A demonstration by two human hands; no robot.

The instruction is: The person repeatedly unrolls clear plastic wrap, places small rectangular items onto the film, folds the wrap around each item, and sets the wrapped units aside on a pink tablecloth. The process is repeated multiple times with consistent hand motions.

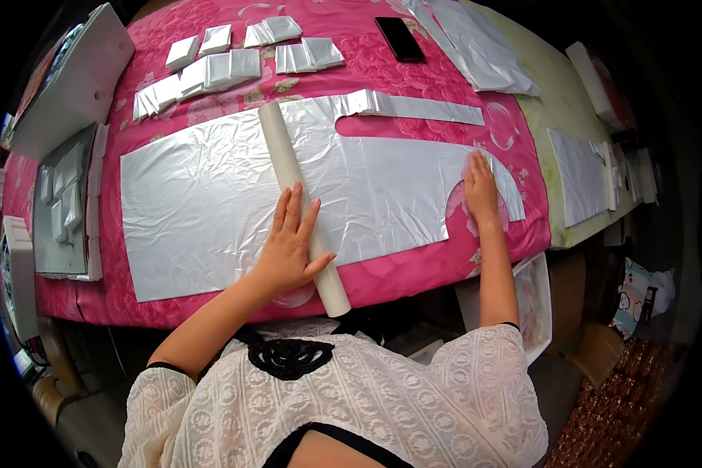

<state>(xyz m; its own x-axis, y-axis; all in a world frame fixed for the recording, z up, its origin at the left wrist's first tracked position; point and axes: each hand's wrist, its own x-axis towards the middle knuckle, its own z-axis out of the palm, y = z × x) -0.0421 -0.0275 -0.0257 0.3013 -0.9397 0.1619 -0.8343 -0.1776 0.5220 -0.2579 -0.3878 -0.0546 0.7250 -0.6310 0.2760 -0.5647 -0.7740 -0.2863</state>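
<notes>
Silver, thin, crinkled plastic sheeting cut like an apron (374, 187) lies flat across the centre of the frame, on a pink floral cloth (398, 274). Your left hand (288, 249), at centre, rests on a long off-white cylindrical roller (285, 158) crossing the sheeting; the fingers are extended and the thumb apart, laid over it rather than clamped. Your right hand (480, 191), right of centre, lies at the sheeting's right end, fingers straight and nearly together. Folded silver packets (220, 70) sit at upper left; a black rectangular phone (400, 39), upper centre.
</notes>
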